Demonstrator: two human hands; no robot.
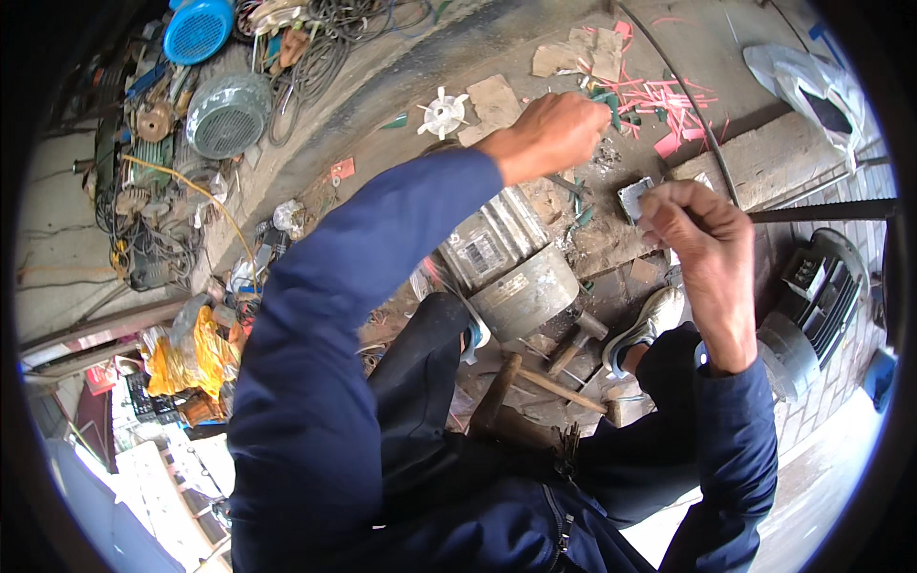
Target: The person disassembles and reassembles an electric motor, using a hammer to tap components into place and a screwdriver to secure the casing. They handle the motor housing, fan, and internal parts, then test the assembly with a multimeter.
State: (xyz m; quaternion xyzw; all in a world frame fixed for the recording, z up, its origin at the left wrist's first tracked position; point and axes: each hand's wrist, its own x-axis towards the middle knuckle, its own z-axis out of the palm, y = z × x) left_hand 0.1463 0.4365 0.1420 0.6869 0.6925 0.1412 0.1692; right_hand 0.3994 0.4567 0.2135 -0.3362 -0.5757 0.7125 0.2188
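The left hand (564, 129) is curled, fingertips at a dark-green scrap (608, 99); I cannot tell whether it grips it. The scrap is probably light and stiffish, best pinched by an edge; it looks thin. The right hand (697, 229) has its fingers drawn together beside a grey-and-white block (631, 200), any contents hidden. Below the left hand sits a ribbed, grimy motor housing (516, 285), likely heavy.
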